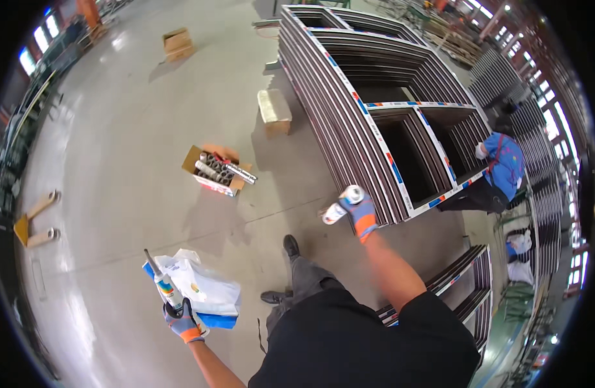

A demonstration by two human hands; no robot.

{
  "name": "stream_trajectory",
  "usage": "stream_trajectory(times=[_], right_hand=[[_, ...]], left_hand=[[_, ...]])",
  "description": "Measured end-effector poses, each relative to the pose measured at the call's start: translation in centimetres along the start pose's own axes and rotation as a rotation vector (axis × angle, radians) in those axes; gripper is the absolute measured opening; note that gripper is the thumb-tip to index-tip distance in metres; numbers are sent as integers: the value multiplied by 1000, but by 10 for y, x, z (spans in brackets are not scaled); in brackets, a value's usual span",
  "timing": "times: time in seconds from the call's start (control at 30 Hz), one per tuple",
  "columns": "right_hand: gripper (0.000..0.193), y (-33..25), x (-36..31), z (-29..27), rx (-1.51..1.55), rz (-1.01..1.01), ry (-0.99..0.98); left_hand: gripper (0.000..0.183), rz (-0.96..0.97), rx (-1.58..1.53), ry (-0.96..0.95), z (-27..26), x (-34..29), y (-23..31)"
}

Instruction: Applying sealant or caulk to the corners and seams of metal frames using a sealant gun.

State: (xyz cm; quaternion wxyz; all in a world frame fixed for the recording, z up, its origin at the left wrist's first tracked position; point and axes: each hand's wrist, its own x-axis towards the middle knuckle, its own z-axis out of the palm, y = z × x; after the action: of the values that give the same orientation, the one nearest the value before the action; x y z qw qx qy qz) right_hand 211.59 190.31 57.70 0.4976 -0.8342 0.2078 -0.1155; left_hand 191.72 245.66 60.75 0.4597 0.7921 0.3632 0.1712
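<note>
My left hand point(179, 321), in a grey and orange glove, is closed around a white sealant cartridge point(167, 289) with a long dark nozzle pointing up and away. Right beside it is a white and blue plastic bag point(210, 291); whether the hand also grips it, I cannot tell. Out to the right, my gloved right hand point(361, 212) is closed on white cylindrical containers point(334, 214), one round end facing up; their exact kind is unclear. That hand is near the corner of a tall stack of dark window frames point(382, 139) with printed white tape on their faces.
An open carton point(213, 184) of tubes and a caulking gun stands on the floor ahead. Beyond are a foam-topped box point(274, 113) and a small carton point(178, 44). A co-worker in blue point(506, 167) bends at the stack's right. More frames point(462, 284) lie right; yellow pallet-truck forks point(35, 220) are left.
</note>
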Motion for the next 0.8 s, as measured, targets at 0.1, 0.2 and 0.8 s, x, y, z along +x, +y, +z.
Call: stream_trajectory(times=[0.1, 0.2, 0.8], right_hand=[[37, 23, 55, -46, 170, 21, 183], [47, 29, 130, -76, 186, -64, 350], [56, 50, 551, -44, 110, -12, 577]], left_hand=[[44, -10, -143, 63, 25, 42, -3], [48, -2, -52, 67, 43, 76, -3], [60, -141, 244, 372, 173, 187, 155]])
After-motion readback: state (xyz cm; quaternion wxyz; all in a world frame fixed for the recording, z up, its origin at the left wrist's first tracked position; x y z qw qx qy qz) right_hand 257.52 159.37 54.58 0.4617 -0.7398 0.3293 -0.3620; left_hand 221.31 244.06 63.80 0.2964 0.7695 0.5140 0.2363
